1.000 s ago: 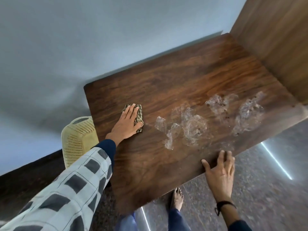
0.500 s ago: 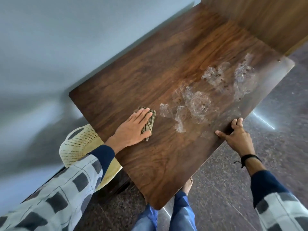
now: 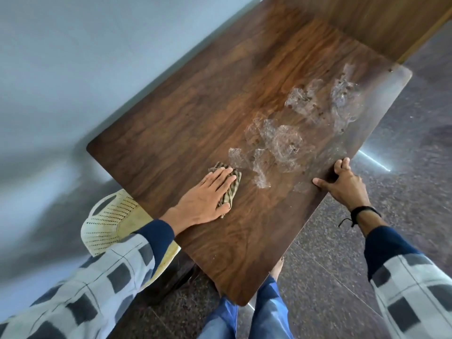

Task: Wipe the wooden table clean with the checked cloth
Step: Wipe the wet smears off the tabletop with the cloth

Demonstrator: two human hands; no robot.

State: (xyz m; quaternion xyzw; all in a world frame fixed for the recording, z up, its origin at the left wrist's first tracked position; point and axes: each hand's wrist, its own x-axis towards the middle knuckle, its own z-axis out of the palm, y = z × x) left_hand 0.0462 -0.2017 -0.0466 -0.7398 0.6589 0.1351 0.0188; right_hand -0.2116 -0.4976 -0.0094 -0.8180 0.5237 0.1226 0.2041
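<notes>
A pale blue-grey wall (image 3: pixel 97 57) fills the left. At far right stands a brown wooden panel (image 3: pixel 367 18). The floor (image 3: pixel 342 241) is dark speckled stone, with a thin bright streak of light (image 3: pixel 374 161) glinting on it at right. A cream perforated plastic basket (image 3: pixel 105 226) sits low, near left.

This looks like a plain room in a home. A dark wood-grain desk (image 3: pixel 195 113) stands along a bare pale blue wall (image 3: pixel 97 57), with a wooden panel (image 3: pixel 367 20) of similar grain rising at its far end. The floor (image 3: pixel 403 192) is polished speckled stone that throws back bright streaks of light. A cream perforated plastic basket (image 3: pixel 107 223) with a handle slot sits low beside the desk, and a bare foot (image 3: pixel 277 267) shows under its near edge.
</notes>
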